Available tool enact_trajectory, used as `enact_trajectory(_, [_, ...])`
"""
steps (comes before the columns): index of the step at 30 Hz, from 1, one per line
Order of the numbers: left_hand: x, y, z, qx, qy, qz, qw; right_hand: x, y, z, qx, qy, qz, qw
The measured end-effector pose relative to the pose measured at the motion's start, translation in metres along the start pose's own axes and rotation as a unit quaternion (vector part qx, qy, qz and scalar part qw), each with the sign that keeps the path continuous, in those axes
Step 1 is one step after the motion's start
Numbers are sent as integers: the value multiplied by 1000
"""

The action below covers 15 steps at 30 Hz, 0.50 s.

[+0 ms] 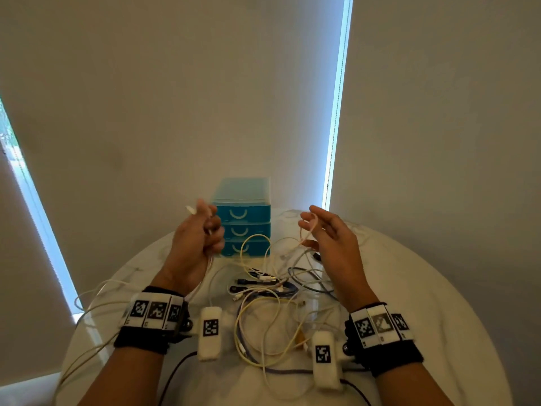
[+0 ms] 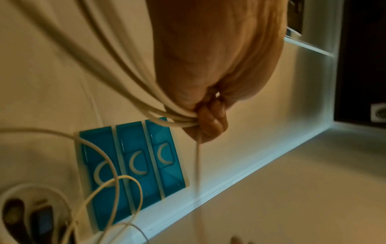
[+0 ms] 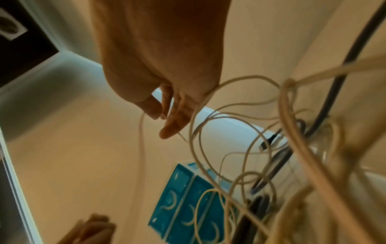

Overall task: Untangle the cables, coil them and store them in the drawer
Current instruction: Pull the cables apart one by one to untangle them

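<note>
1. The step in hand looks like coiling the first cable while the rest are still to be untangled. The left hand (image 1: 197, 238) is raised above the tabletop (image 1: 409, 288), its fingers (image 2: 211, 122) curled tight round several loops of a white cable (image 2: 133, 92), with a plug end poking out above the fist.
2. The right hand (image 1: 328, 238) is also raised, well apart from the left. Its fingers (image 3: 173, 125) are loosely spread, and a thin strand of the white cable runs across them, apparently lightly pinched near the thumb.
3. The remaining cables (image 1: 272, 291), white, yellow, grey and dark, lie in a tangled heap on the tabletop between the forearms.
4. The blue drawer unit (image 1: 243, 218) stands behind the heap with all three drawers closed.
5. The next move probably calls for the right hand to feed the loose strand round to the left hand for another loop, keeping it clear of the heap so it does not drag other cables up.
</note>
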<state>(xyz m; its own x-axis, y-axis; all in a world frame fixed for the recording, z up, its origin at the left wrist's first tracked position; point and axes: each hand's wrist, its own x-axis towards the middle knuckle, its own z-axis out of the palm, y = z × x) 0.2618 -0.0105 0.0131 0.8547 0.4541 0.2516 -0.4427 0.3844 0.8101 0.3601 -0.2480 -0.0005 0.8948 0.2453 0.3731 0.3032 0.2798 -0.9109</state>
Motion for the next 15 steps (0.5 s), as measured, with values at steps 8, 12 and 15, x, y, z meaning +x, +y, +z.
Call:
enact_trajectory(8, [-10,-21,18,272,-38,-152,950,-23,0,37,-13,-80,-2,997])
enact_trajectory(12, [-10,-21,14,279,-52,-168,944,-30,2,45,-45,-149,23,988])
enact_trajectory(15, [-10,-23,10,297,-62,-143,942,-33,2,43,-54,-200,44,977])
